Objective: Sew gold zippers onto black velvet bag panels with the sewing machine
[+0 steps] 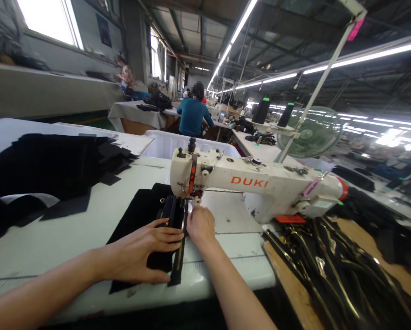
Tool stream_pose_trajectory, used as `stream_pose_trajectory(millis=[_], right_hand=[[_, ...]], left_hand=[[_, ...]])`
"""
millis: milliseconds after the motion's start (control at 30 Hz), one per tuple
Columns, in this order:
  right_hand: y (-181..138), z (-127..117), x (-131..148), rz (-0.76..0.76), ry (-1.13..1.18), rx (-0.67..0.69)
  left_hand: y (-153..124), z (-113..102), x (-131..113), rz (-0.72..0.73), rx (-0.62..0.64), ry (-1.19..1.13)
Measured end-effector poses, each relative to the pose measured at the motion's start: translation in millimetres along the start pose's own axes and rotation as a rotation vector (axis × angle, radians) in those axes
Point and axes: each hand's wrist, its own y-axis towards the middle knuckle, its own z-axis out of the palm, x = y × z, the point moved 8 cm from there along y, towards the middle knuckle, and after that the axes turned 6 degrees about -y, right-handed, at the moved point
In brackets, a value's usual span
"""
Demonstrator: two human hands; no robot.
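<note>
A black fabric piece (131, 217) lies on the sewing table, partly beneath the needle end of a white sewing machine (222, 176). Along its right side runs a black zipper (177, 268) with gold-coloured teeth, its near end close to the table's front edge. My left hand (148, 250) rests flat over the fabric and zipper, fingers stretched out and thumb apart. Close to the presser foot, my right hand (201, 224) is closed at the zipper's right edge, fingers curled in. Its fingertips are partly hidden.
Stacked black fabric pieces (64, 169) lie to the left. At right, many gold-toothed zippers (329, 266) are heaped on a brown board (284, 275). Behind the machine are a white bin (160, 142), thread cones (261, 111) and a fan (308, 133). A person in blue (193, 114) sits farther back.
</note>
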Motion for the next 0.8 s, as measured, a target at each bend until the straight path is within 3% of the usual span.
stream_pose_trajectory(millis=[200, 400, 633, 800], right_hand=[[2.8, 1.1, 0.9, -0.083, -0.007, -0.008], [3.4, 4.9, 0.2, -0.133, 0.001, 0.006], [51.6, 7.8, -5.3, -0.141, 0.077, 0.003], [20.6, -9.4, -10.9, -0.307, 0.148, -0.072]], left_hand=[[1.9, 4.7, 1.2, -0.025, 0.087, 0.031], [4.1, -0.2, -3.2, -0.005, 0.078, 0.033], [-1.4, 3.3, 2.6, -0.026, 0.106, 0.09], [-7.1, -2.6, -2.5, -0.05, 0.05, 0.124]])
